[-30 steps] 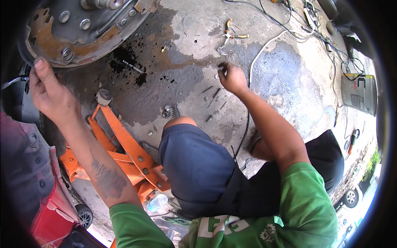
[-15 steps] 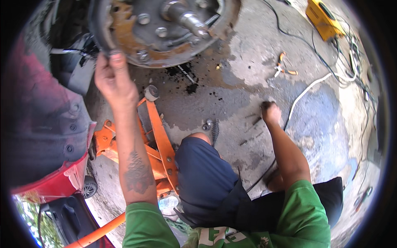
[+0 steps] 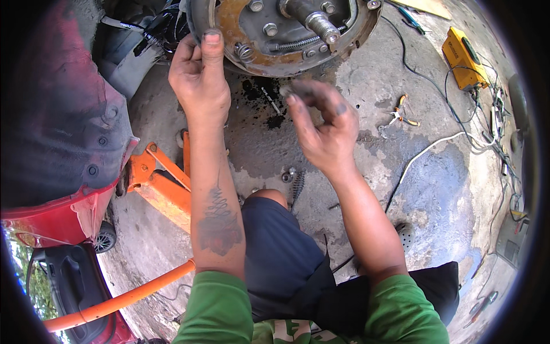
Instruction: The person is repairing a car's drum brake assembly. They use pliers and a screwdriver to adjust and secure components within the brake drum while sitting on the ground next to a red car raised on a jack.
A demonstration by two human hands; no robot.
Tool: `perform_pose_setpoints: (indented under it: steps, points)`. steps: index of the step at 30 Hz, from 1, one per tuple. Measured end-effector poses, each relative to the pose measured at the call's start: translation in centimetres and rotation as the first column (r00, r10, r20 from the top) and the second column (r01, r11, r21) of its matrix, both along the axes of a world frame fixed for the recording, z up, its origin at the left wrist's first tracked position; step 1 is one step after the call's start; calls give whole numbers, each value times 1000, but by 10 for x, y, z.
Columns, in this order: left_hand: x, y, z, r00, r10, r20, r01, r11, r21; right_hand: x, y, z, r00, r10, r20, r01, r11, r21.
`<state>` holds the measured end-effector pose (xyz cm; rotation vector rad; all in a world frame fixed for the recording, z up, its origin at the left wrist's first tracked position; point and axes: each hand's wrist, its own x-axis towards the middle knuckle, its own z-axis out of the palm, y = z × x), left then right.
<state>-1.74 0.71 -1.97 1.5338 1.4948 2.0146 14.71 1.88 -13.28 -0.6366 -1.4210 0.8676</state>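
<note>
A rusty drum brake assembly (image 3: 235, 31) fills the top of the view, with a threaded spindle (image 3: 314, 24) jutting from its middle. My left hand (image 3: 200, 77) grips its lower left edge, thumb in front and fingers partly hidden behind. Just right of that thumb, a small coil spring (image 3: 244, 53) sits on the brown brake shoe. Below the assembly's lower edge is my right hand (image 3: 326, 123), fingers curled toward the thumb. The fingertips are smeared by motion, and whatever small thing is between them I cannot make out.
An orange floor jack (image 3: 163, 192) stands left of my knee, beside the red car body (image 3: 74, 229). On the concrete lie a long spring (image 3: 298, 182), a nut (image 3: 287, 176) and orange-handled pliers (image 3: 403, 113). A yellow machine (image 3: 465, 60) and cables occupy the right.
My right hand has risen from the floor at the right to just below the brake assembly. My left hand still grips the edge. The whole view has shifted somewhat.
</note>
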Motion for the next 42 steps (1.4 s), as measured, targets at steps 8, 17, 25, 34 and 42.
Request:
perform_pose_setpoints:
  steps: [8, 17, 25, 34, 42]
  points:
    - [15, 6, -6, 999, 13, 49, -19, 992, 128, -30, 13, 63, 915, 189, -356, -202, 979, 1]
    - [-6, 6, -8, 982, 184, -41, -183, 983, 31, -24, 29, 69, 997, -31, -67, 52, 939, 341]
    - [-4, 6, -10, 980, 196, -31, -195, 980, 32, -31, 31, 56, 991, -83, -107, 120, 902, 415]
    - [-5, 5, -9, 986, 161, -40, -160, 987, 32, -36, 36, 56, 988, -94, -125, 140, 885, 444]
    - [-4, 5, -9, 986, 162, -42, -161, 987, 24, -37, 40, 61, 985, -138, -106, 173, 844, 508]
